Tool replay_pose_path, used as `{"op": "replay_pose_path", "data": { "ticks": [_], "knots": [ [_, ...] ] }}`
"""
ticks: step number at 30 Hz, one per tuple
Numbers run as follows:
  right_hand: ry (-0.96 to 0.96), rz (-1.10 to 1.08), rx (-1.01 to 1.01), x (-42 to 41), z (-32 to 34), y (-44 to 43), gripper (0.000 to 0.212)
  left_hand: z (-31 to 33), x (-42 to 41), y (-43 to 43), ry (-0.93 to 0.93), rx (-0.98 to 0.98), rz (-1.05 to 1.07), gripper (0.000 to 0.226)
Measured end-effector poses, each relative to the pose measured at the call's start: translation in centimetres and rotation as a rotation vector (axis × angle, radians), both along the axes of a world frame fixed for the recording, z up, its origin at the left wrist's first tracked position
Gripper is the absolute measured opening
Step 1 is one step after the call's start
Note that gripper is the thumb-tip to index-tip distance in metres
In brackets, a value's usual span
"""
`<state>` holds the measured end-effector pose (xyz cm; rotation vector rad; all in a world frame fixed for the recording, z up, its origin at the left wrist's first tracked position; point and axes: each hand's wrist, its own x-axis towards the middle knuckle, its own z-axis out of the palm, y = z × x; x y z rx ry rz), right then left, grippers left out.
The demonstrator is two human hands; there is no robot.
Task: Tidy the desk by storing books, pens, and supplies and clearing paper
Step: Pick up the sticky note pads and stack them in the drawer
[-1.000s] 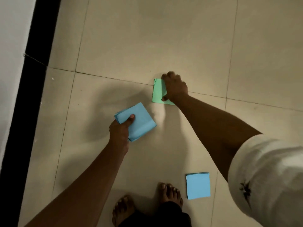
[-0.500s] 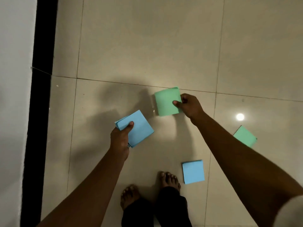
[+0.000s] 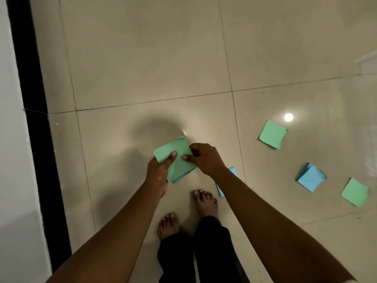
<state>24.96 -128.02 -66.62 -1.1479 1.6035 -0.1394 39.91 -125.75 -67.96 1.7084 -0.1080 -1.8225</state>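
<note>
While my left hand (image 3: 161,172) grips the paper stack (image 3: 175,147) and my right hand (image 3: 206,158) pinches its green top sheet, the nearest stray blue note (image 3: 234,172) lies just right of the stack, under my right forearm (image 3: 255,201), so that hand's closer, I reckon.

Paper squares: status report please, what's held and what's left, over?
Left hand grips paper stack. Right hand pinches green top sheet. Four loose squares on floor, nothing blocking.
</note>
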Motion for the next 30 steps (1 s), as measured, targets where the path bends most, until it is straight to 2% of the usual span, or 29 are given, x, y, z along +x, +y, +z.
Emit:
{"op": "replay_pose_path", "data": {
  "ticks": [1,2,4,6,7,9,10,12,16,21,23,26,30],
  "knots": [
    [0.019,-0.021,-0.019,-0.3,0.0,1.1,0.015,0.0,-0.3,0.7,-0.018,-0.004,-0.014,0.039],
    [0.024,-0.067,-0.042,-0.6,-0.3,1.8,0.019,-0.3,-0.2,1.3,-0.043,0.002,-0.012,0.036],
    [0.060,-0.282,-0.071,-2.3,-1.1,4.1,0.023,-0.7,-0.6,2.8,-0.094,0.021,-0.015,0.029],
    [0.215,-0.318,-0.077,-5.1,-2.4,6.7,0.023,-1.3,-1.1,4.2,-0.113,0.047,-0.023,0.017],
    [0.331,-0.213,-0.051,-6.7,-3.4,7.9,0.027,-1.5,-1.2,4.6,-0.108,0.054,-0.033,0.015],
    [0.554,0.179,0.038,-9.5,-5.6,10.3,0.041,-2.7,-1.6,5.4,-0.112,0.060,-0.075,0.016],
    [0.636,0.376,0.065,-10.6,-6.9,11.2,0.049,-3.5,-1.8,6.0,-0.129,0.057,-0.095,0.017],
    [0.715,0.615,0.032,-12.0,-8.9,12.5,0.063,-5.1,-2.3,6.5,-0.130,0.048,-0.097,0.017],
    [0.787,0.808,-0.109,-13.4,-12.3,13.7,0.079,-8.0,-3.4,7.4,-0.108,0.042,-0.120,0.018],
    [0.855,0.914,-0.253,-14.3,-14.1,13.4,0.082,-9.7,-4.1,8.2,-0.119,0.054,-0.143,0.019],
    [0.869,0.902,-0.283,-14.8,-14.2,12.9,0.077,-9.7,-4.4,8.3,-0.120,0.051,-0.156,0.019],
    [0.866,0.804,-0.289,-15.4,-14.1,12.7,0.053,-9.2,-4.9,8.3,-0.123,0.051,-0.169,0.018],
    [0.677,0.445,-0.116,-15.1,-12.3,12.5,0.029,-7.2,-5.5,8.0,-0.096,0.053,-0.176,0.017]
  ]
}}
